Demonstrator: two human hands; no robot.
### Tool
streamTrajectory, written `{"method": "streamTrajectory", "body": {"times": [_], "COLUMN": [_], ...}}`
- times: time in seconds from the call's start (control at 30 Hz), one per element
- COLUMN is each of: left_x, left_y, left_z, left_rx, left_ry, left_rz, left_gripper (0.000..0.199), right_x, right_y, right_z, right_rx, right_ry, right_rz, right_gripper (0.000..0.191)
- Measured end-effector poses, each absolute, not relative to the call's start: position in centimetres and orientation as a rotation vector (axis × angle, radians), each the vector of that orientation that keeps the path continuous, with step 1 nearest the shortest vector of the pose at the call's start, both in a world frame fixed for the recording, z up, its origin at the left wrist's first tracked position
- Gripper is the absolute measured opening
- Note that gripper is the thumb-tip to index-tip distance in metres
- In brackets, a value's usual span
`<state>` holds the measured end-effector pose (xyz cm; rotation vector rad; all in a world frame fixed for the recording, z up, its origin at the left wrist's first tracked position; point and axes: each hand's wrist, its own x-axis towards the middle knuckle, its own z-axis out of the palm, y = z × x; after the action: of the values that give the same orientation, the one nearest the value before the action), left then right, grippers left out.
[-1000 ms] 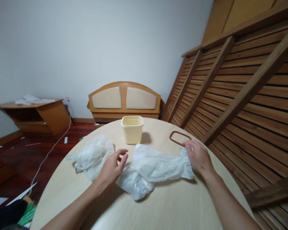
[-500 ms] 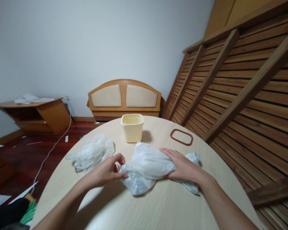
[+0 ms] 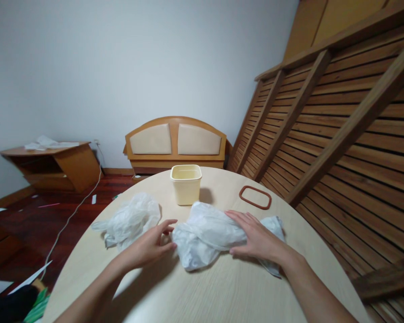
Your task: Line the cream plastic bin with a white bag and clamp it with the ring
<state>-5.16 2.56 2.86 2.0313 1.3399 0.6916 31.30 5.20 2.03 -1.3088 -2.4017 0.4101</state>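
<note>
A crumpled white plastic bag (image 3: 205, 235) lies on the round table in front of me. My right hand (image 3: 254, 235) lies across its right part, fingers over the far side and thumb at the near side. A greyish end of the bag (image 3: 272, 226) sticks out beyond that hand. Just left of the bag, my left hand (image 3: 153, 244) has its thumb and fingers apart, with the fingertips close to the bag's left edge. Behind my left hand sits a second crumpled white plastic bag (image 3: 131, 220). A pale yellow square tub (image 3: 186, 190) stands upright, open at the top.
Toward the right of the round table (image 3: 202, 296) lies a reddish-brown rounded frame (image 3: 255, 197). Past the table stands a wooden headboard (image 3: 175, 134). A slatted wooden panel (image 3: 323, 134) leans along the right. A low desk (image 3: 63, 166) and a cable (image 3: 72, 215) are at left.
My left thumb and fingers have let go of the bag's left end and drawn slightly left. My right hand stays over the bag, its thumb showing more. The view has tilted up slightly.
</note>
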Motion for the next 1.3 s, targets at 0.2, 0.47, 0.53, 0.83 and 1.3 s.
{"method": "streamTrajectory", "body": {"times": [0.2,0.47,0.53,0.83,1.3], "left_x": [-4.1,-3.1,-3.0,-1.2,-0.2], "left_y": [2.5,2.6,2.7,0.5,0.2], "left_z": [3.2,4.5,4.5,4.2,3.2], "left_rx": [1.999,1.588,1.500,2.085,2.069], "left_ry": [1.295,1.276,1.290,1.169,1.359], "left_rz": [0.594,0.953,1.127,1.313,1.263], "left_gripper": [0.025,0.040,0.045,0.021,0.010], "right_x": [31.3,31.4,31.1,30.9,32.1], "right_y": [5.1,4.9,4.8,5.0,4.7], "right_z": [2.0,2.3,2.3,1.5,2.3], "right_rx": [-1.306,-1.273,-1.244,-1.260,-1.338], "right_ry": [-2.381,-2.368,-2.367,-2.360,-2.419], "right_rz": [0.456,0.484,0.498,0.537,0.362], "right_gripper": [0.109,0.111,0.111,0.104,0.093]}}
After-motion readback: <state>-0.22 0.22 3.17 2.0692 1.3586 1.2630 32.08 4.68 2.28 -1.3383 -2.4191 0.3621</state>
